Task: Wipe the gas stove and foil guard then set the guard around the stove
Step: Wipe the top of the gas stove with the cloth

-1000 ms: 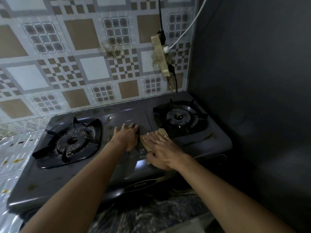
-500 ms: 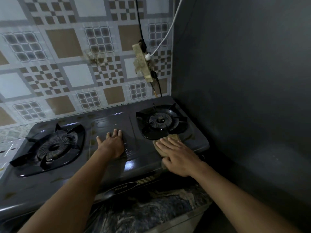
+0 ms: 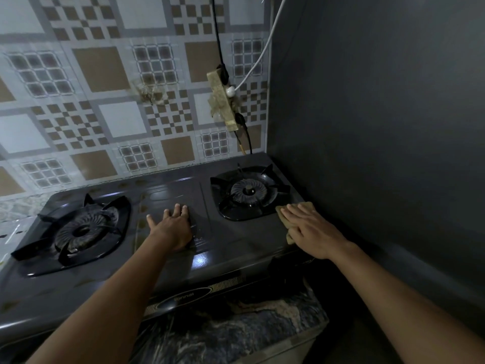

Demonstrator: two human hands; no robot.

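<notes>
A dark two-burner gas stove [image 3: 236,248] stands on a marbled counter against the tiled wall. My left hand [image 3: 172,227] lies flat and open on the stove's middle panel, between the left burner [image 3: 78,229] and the right burner [image 3: 248,191]. My right hand [image 3: 311,228] presses a tan cloth [image 3: 305,206] flat on the stove's front right corner, just right of the right burner. A strip of the foil guard [image 3: 13,232] shows at the far left edge, beside the stove.
A dark wall [image 3: 380,127] rises right beside the stove's right edge. A grimy power strip [image 3: 223,101] with black and white cables hangs on the tiled wall behind the right burner. The marbled counter edge [image 3: 236,334] runs below the stove front.
My right hand has slid the cloth rightward from the middle panel to the stove's front right corner. My left hand has stayed on the middle panel. The view has swung right.
</notes>
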